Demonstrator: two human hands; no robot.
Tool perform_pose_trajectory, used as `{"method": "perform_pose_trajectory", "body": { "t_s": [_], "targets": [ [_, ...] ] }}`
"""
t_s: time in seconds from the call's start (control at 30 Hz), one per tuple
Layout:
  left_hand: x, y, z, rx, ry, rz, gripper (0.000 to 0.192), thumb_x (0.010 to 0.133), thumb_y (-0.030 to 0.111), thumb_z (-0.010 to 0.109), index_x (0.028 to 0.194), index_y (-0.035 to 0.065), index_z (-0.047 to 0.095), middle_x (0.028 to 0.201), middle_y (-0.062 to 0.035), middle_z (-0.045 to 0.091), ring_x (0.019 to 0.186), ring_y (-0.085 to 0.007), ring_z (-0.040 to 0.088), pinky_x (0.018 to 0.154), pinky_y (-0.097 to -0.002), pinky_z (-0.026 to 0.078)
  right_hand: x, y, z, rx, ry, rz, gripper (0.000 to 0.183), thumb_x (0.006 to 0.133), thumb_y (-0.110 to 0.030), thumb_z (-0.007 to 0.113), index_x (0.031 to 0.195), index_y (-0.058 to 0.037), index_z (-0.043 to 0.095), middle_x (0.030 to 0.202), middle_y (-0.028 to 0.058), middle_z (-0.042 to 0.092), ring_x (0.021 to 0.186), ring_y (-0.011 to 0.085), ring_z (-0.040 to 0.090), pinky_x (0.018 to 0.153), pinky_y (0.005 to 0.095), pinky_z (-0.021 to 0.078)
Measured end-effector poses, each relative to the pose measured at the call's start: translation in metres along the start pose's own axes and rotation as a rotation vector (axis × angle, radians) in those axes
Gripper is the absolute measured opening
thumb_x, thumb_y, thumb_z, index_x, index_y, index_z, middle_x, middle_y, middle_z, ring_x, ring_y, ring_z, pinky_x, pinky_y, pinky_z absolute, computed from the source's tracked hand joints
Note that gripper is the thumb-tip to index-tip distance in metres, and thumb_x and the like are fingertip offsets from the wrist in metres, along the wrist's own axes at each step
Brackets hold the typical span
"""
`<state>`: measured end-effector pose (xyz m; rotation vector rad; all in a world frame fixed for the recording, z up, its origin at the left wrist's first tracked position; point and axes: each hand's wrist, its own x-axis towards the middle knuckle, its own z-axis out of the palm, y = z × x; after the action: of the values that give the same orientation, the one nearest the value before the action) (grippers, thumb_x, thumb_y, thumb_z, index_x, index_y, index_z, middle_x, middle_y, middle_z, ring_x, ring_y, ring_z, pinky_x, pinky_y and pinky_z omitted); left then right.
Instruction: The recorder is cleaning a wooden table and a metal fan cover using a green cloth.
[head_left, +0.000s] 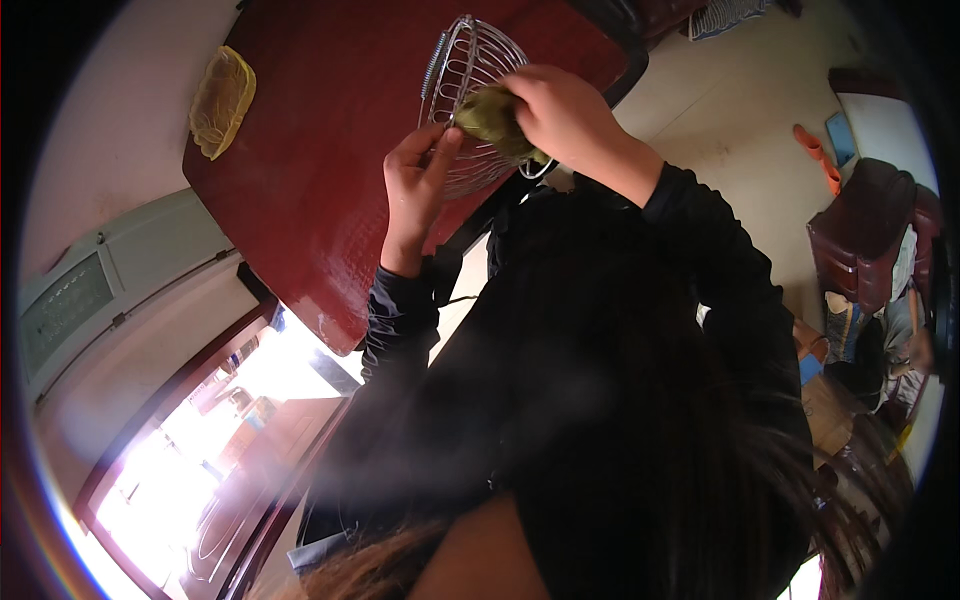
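Observation:
A silver wire basket (480, 52) stands tilted over the dark red tabletop, with a coiled spring-like part along its left side. My left hand (420, 169) pinches the basket's wire between thumb and fingers at its lower left. In my right hand (551, 112) is a bunched olive-green cloth (491, 124), pressed against the wires close to the left fingertips. Part of the basket is hidden behind the cloth and the right hand.
The dark red table (315, 150) bears a yellow-rimmed, see-through basket (222, 103) at its far left edge. Orange slippers (817, 154) lie on the floor at right, near a dark red leather seat (866, 232). Someone's hand (921, 351) shows at far right.

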<state>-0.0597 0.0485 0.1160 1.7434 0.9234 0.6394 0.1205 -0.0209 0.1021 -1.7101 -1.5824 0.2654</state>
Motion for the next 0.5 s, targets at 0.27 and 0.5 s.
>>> {"method": "perform_pose_trajectory", "body": {
  "t_s": [0.27,0.5],
  "targets": [
    [-0.004,-0.017,-0.001,-0.164,0.063,-0.064,0.012,0.083,0.006,0.057,0.089,-0.0035,0.062,0.075,0.0001,0.06,0.067,-0.004,0.048,0.06,-0.0213,0.041,0.012,0.001,0.018,0.198,0.123,-0.014,0.019,0.075,-0.002,0.051,0.093,-0.0024,0.058,0.092,0.0129,0.059,0.088,0.0336,0.056,0.073,0.0412,0.0456],
    [0.001,0.002,0.014,-0.041,0.018,-0.026,0.022,0.086,0.018,0.06,0.09,-0.0034,0.062,0.075,-0.002,0.062,0.068,-0.0048,0.051,0.062,-0.0189,0.04,-0.04,0.055,0.022,0.191,-0.038,0.145,0.025,0.075,-0.003,0.052,0.099,-0.0039,0.059,0.09,0.0142,0.061,0.086,0.0338,0.057,0.076,0.0429,0.0459]
  ]
}}
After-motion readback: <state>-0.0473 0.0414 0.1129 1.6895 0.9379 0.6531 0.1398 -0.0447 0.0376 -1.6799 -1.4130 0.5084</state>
